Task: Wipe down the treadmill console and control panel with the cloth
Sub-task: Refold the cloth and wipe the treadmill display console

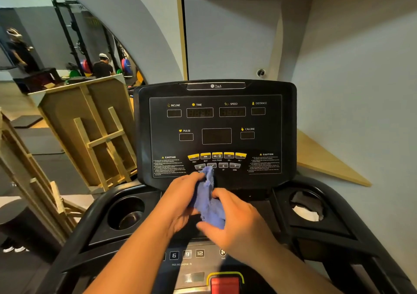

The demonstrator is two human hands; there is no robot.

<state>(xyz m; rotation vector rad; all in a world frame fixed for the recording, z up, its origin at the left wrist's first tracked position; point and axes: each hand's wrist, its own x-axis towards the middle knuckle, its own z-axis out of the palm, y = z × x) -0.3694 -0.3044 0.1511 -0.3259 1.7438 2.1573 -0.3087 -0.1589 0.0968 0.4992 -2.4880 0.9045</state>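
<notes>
Both hands held the blue cloth (209,200) in front of the console's (216,133) lower edge. The left hand (180,200) pinched its upper part between thumb and fingertips, near the grey buttons (216,165). The right hand (239,223) gripped the lower bunch, fingers curled together around it, above the control panel (187,254).

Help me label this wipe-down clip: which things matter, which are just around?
Job: blue cloth, left hand, right hand, console display, control panel.
Just around: cup holders, wooden frames, wall mirror.
</notes>
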